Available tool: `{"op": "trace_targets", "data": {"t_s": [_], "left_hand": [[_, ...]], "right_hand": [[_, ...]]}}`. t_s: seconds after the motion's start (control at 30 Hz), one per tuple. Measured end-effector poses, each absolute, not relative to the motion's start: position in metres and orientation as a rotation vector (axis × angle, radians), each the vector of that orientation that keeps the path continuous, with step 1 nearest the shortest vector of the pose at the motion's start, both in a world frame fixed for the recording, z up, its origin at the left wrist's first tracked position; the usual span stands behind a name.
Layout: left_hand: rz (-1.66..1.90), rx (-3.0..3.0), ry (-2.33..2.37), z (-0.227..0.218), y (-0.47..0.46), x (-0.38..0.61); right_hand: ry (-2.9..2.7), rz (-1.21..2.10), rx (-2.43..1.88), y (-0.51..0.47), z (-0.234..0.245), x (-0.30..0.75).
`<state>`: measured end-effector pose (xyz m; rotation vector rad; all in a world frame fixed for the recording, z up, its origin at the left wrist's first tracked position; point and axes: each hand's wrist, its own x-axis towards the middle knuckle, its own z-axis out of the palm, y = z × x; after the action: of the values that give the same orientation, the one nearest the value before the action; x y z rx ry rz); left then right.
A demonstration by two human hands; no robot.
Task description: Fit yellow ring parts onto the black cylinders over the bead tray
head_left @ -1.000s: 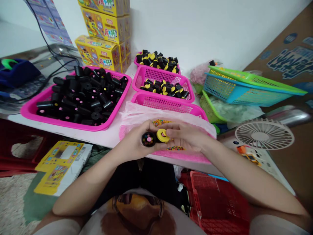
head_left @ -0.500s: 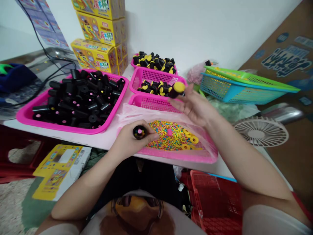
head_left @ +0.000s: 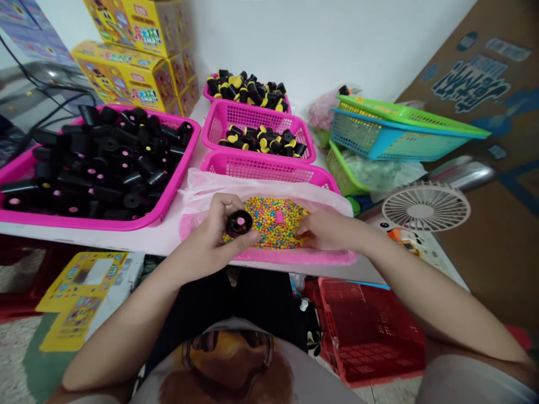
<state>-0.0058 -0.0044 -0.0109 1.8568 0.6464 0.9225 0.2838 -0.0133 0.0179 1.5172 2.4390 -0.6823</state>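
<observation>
Person wears a pale grey shirt | multicoloured front print shows orange above brown, crossed by dark, curving lines | right sleeve is short, plain and pale grey | left sleeve shows as a pale strip | trousers are black | left hand, right hand and forearms are bare

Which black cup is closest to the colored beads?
The black cup held in the left hand, its pink-centred mouth facing the camera; the other black cups sit farther off, mostly in pink baskets.
</observation>
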Motion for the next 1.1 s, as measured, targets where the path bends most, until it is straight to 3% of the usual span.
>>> {"op": "trace_targets", "data": {"t_s": [0.13, 0.3, 0.37, 0.6, 0.83, 1.0, 1.1], "left_hand": [[0.902, 1.834, 0.652, -0.013, -0.003, -0.006], [0.933, 1.791, 0.629, -0.006, -0.009, -0.001], [0.903, 1.826, 0.62, -0.002, -0.015, 0.003], [0.937, 1.9, 0.535, -0.002, -0.031, 0.01], [0.942, 1.762, 0.548, -0.009, -0.036, 0.01], [0.979, 1.427, 0.488, -0.015, -0.044, 0.014], [0.971, 1.083, 0.449, -0.016, -0.047, 0.025]], "right_hand": [[2.411, -0.778, 1.612, -0.014, 0.019, 0.291], [2.904, -1.138, 2.193, -0.037, 0.044, 0.269], [3.147, -1.215, 2.196, -0.051, 0.051, 0.249], [3.609, -0.528, 1.749, -0.069, 0.048, 0.212], [3.713, -0.278, 1.506, -0.071, 0.027, 0.219], [3.732, 0.188, 1.411, -0.072, 0.006, 0.209], [3.752, 0.095, 1.5, -0.071, -0.006, 0.199]]}}
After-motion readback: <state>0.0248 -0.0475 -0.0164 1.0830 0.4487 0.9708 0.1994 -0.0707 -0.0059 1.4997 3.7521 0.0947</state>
